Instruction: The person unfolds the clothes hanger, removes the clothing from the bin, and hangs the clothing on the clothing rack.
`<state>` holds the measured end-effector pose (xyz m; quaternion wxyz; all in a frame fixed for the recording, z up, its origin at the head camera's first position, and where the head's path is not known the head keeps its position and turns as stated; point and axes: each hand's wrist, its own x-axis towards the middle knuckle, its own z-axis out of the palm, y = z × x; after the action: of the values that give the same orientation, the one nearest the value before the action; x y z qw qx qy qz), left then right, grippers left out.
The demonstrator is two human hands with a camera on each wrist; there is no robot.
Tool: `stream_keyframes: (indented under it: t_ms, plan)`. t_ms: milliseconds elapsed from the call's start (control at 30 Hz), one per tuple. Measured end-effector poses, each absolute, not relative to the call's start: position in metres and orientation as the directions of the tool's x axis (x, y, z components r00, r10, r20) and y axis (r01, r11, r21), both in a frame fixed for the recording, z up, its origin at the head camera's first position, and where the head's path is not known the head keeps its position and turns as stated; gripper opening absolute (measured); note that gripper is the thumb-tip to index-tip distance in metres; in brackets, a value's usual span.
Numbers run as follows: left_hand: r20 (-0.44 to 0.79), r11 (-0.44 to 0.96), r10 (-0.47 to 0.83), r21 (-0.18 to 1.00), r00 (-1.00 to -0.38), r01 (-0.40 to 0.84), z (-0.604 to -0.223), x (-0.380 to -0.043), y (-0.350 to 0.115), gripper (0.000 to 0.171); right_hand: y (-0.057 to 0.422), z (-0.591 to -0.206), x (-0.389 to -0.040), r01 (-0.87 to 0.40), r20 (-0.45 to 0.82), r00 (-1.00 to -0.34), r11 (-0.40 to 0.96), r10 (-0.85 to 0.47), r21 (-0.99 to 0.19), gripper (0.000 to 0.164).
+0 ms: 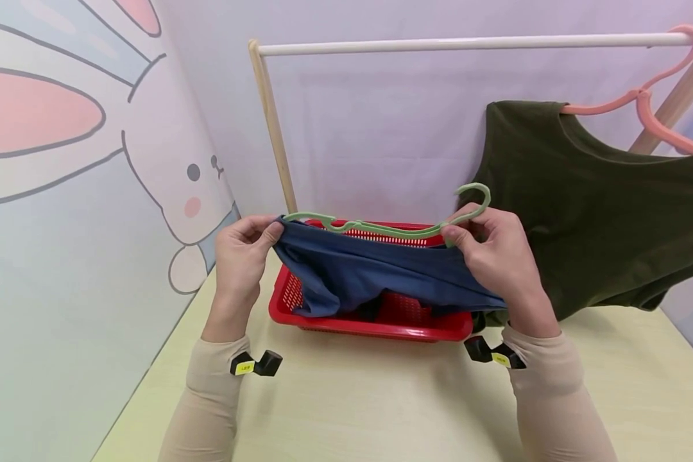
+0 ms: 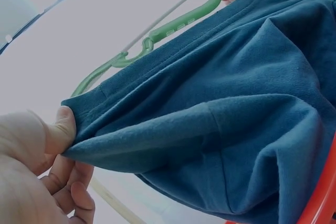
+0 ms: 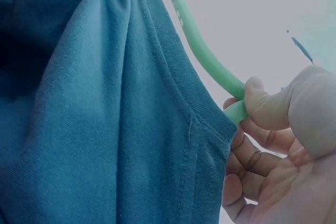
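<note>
A blue garment (image 1: 375, 269) is stretched between the two hands, its folds sagging over a red basket (image 1: 375, 330). My left hand (image 1: 239, 263) pinches the garment's upper left corner between thumb and fingers. Along the garment's ribbed opening runs a green clothes hanger (image 1: 389, 231), its left end going in at that corner. My right hand (image 1: 499, 253) pinches the hanger close to its hook, which stands up above the fingers. In the right wrist view, a short green piece of the hanger (image 3: 236, 112) slips behind the ribbed edge beside the right fingertips.
A dark green sleeveless top (image 1: 600, 224) hangs at the right on a pink hanger (image 1: 606, 104). That hanger hooks over the white rod (image 1: 439, 44) of a wooden-legged rack. The basket sits on a pale tabletop (image 1: 375, 398); a rabbit-painted wall (image 1: 150, 173) borders the left.
</note>
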<state>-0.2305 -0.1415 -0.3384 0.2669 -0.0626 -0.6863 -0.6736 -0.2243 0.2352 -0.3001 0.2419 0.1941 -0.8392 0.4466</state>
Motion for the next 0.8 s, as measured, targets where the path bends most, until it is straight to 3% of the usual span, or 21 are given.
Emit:
stream_keyframes:
  t_ms: [433,800]
  plan:
    - [0.514,0.107,-0.262,0.857,-0.817,0.505,-0.3387,-0.2291,-0.1411,0.02,0.2316,-0.3037,-0.2263,-0.53,0.545,-0.824,0.555,-0.158,-0.641,0.008]
    - [0.637,0.222,-0.214,0.77,-0.741,0.598,-0.3418,-0.2324,-0.1408,0.014,0.226,-0.305,-0.2259,-0.519,0.523,-0.834,0.573,-0.176,-0.634,0.008]
